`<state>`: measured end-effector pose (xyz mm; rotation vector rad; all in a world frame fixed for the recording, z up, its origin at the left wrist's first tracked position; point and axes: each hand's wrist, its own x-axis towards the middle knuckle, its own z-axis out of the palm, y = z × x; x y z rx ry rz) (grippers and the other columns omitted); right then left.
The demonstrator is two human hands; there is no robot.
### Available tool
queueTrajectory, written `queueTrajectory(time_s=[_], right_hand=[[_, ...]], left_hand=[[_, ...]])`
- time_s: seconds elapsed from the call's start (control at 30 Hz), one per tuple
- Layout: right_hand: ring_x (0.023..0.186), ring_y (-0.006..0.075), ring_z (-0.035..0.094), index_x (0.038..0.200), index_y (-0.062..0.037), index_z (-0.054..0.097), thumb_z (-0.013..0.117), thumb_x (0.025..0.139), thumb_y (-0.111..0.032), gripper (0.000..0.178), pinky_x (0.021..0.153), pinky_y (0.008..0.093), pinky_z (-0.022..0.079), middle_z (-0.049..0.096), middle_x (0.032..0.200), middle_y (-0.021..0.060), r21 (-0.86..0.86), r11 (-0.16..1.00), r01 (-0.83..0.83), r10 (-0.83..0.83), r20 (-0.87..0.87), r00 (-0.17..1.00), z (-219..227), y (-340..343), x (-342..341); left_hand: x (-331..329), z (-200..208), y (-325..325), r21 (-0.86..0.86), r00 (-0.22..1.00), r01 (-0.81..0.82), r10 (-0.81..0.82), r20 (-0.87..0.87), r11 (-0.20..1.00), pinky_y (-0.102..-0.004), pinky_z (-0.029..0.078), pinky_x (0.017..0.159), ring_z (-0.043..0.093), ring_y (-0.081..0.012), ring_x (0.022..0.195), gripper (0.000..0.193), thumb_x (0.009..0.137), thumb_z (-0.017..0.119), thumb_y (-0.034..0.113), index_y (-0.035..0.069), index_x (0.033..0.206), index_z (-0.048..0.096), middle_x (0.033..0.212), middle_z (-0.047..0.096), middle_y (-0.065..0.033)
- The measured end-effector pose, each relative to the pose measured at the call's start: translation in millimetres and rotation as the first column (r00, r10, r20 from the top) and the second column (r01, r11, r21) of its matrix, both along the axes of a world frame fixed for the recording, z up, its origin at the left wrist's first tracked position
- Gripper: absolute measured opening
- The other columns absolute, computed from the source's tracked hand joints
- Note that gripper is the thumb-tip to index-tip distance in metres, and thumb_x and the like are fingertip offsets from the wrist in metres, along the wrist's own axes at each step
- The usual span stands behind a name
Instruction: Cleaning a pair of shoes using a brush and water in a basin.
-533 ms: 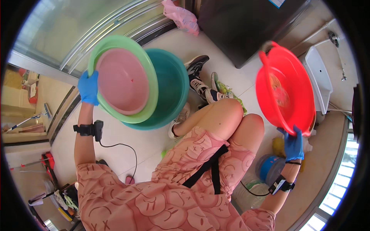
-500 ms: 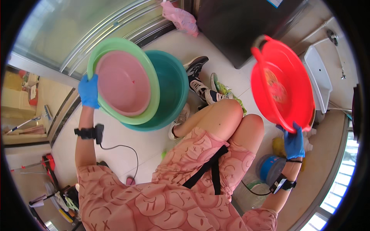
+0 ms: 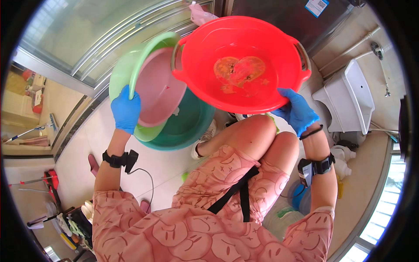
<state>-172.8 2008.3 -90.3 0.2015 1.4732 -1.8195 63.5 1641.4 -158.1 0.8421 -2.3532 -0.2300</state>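
Observation:
My left hand (image 3: 126, 110), in a blue glove, grips the rim of a light green basin (image 3: 121, 72), which is tilted over. A smaller pink basin (image 3: 158, 87) sits inside the green one. Behind and below them stands a larger teal basin (image 3: 192, 124) on the floor. My right hand (image 3: 297, 111), also gloved in blue, is closed on the near right rim of a big red basin (image 3: 196, 56). That basin has two side handles and an orange print on its bottom. Its left handle overlaps the pink basin in view; I cannot tell whether they touch.
To the right a white sink (image 3: 342, 105) is fixed by the wall, with large plastic bottles (image 3: 288, 216) nearer to me. A dark cabinet (image 3: 279, 19) and a pink bag (image 3: 201, 14) are at the back. Glass sliding doors (image 3: 83, 35) line the left.
The red basin has moved left, from the right side to over the middle, in front of the cabinet. The green and pink basins have tilted and shifted slightly right with my left hand.

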Motion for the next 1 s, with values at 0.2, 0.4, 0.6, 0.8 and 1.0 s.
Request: queueTrajectory(time_s=[0.2,0.4,0.6,0.8,1.0], right_hand=[[0.075,0.0278,0.061,0.105,0.0014,0.050,0.055,0.082,-0.018,0.031,0.064,0.0373,0.054,0.060,0.093,0.0158,0.096,0.988,-0.122,0.117,0.058,0.991,-20,-40,10],[0.076,0.0269,0.061,0.105,0.0017,0.050,0.054,0.082,-0.019,0.031,0.067,0.0368,0.054,0.060,0.095,0.0166,0.158,0.961,-0.227,0.220,0.059,0.974,-39,-72,14],[0.075,0.0269,0.062,0.102,0.0030,0.052,0.057,0.080,-0.020,0.032,0.066,0.0373,0.055,0.062,0.089,0.0158,0.169,0.874,-0.456,0.445,0.100,0.890,-88,-123,17],[0.079,0.0273,0.062,0.101,0.0012,0.053,0.054,0.081,-0.019,0.028,0.062,0.0364,0.054,0.062,0.091,0.0162,0.531,0.571,-0.627,0.745,-0.014,0.667,-155,-172,37],[0.104,0.0283,0.054,0.129,-0.0054,0.035,0.054,0.083,-0.021,0.052,0.080,0.0355,0.047,0.042,0.128,0.0174,0.360,0.585,-0.727,0.700,0.229,0.676,-212,-197,56]], left_hand=[[14,-10,-14,-0.174,0.992,0.055,-0.034,0.120,0.983,-0.0397,0.048,0.055,0.058,-0.0344,0.060,0.018,0.075,0.057,0.016,0.007,0.090,0.060,0.070,0.060,-0.0172],[39,12,-28,-0.232,0.970,-0.206,0.167,-0.179,0.951,-0.0321,0.048,0.053,0.061,-0.0266,0.055,0.029,0.073,0.066,0.020,0.000,0.094,0.064,0.067,0.061,-0.0191],[91,52,-59,-0.205,0.863,-0.388,0.277,-0.423,0.898,-0.0267,0.046,0.054,0.056,-0.0129,0.056,0.028,0.076,0.066,0.016,-0.004,0.095,0.061,0.070,0.063,-0.0139],[133,108,-47,0.278,0.592,-0.202,0.343,-0.729,0.939,-0.0277,0.048,0.064,0.057,-0.0147,0.070,0.020,0.082,0.058,0.009,-0.002,0.099,0.058,0.090,0.063,-0.0083],[165,97,-57,0.552,0.435,0.269,0.412,-0.801,0.789,-0.0355,0.048,0.076,0.058,-0.0251,0.088,0.031,0.083,0.051,0.005,-0.002,0.113,0.050,0.104,0.057,-0.0137]])
